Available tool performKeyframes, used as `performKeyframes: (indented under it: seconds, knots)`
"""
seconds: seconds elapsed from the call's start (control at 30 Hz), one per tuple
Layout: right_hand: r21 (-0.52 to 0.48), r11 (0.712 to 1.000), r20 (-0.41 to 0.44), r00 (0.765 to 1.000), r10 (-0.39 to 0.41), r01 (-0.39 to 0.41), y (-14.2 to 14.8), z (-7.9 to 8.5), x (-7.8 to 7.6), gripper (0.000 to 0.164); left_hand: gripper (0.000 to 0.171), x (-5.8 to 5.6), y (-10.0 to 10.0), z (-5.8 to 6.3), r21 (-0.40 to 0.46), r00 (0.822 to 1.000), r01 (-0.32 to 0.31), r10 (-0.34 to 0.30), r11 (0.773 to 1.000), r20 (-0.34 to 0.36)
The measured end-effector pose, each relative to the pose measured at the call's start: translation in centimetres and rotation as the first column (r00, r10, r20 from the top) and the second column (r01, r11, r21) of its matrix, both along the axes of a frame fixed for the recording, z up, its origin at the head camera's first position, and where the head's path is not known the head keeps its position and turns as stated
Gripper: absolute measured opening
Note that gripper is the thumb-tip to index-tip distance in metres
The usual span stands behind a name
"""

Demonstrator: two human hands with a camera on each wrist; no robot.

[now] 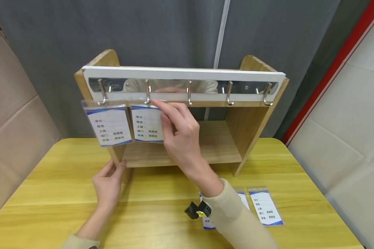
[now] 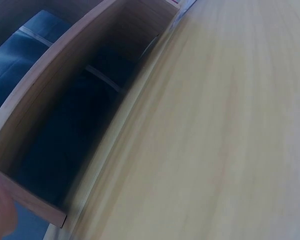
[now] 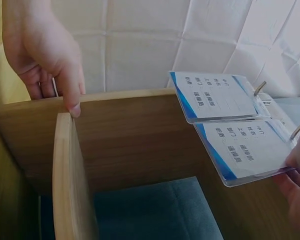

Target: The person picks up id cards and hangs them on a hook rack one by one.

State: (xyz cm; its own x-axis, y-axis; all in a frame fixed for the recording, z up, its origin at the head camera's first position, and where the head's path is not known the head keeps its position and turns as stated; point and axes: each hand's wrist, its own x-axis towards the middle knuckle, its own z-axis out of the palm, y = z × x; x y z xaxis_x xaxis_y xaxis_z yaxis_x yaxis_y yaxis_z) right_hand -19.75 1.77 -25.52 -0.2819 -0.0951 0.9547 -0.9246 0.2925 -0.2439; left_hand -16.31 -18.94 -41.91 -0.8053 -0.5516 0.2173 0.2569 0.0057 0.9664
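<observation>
glossy rectangular card sleeve between right fingers, left fingers around grained wooden panel

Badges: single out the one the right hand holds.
The badge at the second hook from the left: the right hand pinches its edge; its neighbour hangs ungripped, the rest lie flat.

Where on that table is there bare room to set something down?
Bare tabletop lies between the left hand and right sleeve, and left of that hand. It's crowded where badge cards lie below and beside the sleeve.
</observation>
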Motion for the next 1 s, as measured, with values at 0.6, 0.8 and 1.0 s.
performKeyframes:
  seconds: [0.6, 0.8, 1.0]
  knots:
    - [-0.054, 0.999, -0.043, 0.999, -0.003, 0.001, 1.0, -1.4, -0.6, 0.020, 0.036, 0.0, 0.1, 0.2, 0.010, 1.000, -0.007, 0.008, 1.000, -0.011]
    - [-0.053, 0.999, -0.046, 0.999, -0.010, 0.008, 1.9, -2.0, -0.6, 0.019, 0.037, 0.0, 0.1, 0.1, 0.000, 1.000, -0.005, 0.005, 1.000, 0.011]
    - [-0.014, 0.999, -0.050, 0.998, 0.030, -0.031, 3.6, -2.9, -0.4, 0.020, 0.036, 0.0, 0.1, 0.0, -0.008, 1.000, -0.009, 0.009, 1.000, 0.018]
